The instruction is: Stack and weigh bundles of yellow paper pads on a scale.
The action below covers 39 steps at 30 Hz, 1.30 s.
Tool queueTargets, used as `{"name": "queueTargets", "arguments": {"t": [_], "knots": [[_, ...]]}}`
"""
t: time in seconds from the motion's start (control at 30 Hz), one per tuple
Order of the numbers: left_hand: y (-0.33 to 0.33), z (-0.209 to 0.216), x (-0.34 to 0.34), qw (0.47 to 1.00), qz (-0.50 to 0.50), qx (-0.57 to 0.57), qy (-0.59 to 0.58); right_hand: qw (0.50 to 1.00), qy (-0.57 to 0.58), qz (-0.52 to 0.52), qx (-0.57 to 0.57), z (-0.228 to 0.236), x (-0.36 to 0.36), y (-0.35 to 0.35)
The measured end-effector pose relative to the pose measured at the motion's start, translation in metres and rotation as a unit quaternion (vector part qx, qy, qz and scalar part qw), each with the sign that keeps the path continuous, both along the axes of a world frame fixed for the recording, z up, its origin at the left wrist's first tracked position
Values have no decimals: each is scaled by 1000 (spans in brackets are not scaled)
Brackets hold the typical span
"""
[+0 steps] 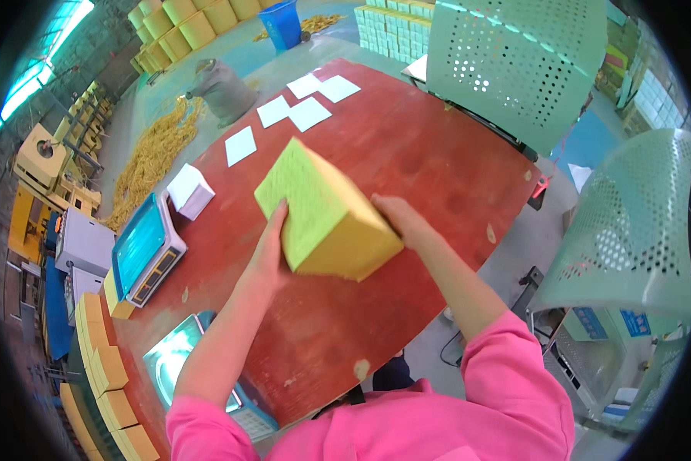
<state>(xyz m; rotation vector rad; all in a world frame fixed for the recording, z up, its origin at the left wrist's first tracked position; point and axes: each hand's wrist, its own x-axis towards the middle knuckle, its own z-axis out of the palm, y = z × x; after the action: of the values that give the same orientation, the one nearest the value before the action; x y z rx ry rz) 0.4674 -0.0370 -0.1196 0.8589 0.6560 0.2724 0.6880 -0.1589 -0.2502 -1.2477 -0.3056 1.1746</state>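
Both of my hands hold a thick yellow block (315,211) that looks like a stack of paper, tilted, over the red table (438,169). My left hand (269,247) grips its left side, with the thumb on the rough top face and the other fingers hidden. On the right side, my right hand (401,220) presses against the block, its fingers mostly out of sight behind it. Whether the block touches the table beneath I cannot tell.
Several white sheets (309,114) lie at the table's far side. Left are a white paper stack (190,192), a scale (149,246) and a second scale (172,357) by my left forearm. Yellow blocks (107,369) line the left edge. Perforated green metal guards (514,69) stand right.
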Motion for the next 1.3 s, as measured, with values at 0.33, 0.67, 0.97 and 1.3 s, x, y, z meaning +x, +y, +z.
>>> {"name": "queueTargets", "arguments": {"t": [0.33,0.67,0.97,1.3], "knots": [[46,10,303,992,-20,43,115,808,-470,-354,-30,-8,104,-8],[85,10,461,991,-57,94,70,698,-652,-251,-157,-24,219,43],[98,12,437,991,-98,85,21,683,-657,-268,-173,-13,218,59],[6,85,120,764,-378,519,68,675,-696,-192,-154,-51,213,15]]}}
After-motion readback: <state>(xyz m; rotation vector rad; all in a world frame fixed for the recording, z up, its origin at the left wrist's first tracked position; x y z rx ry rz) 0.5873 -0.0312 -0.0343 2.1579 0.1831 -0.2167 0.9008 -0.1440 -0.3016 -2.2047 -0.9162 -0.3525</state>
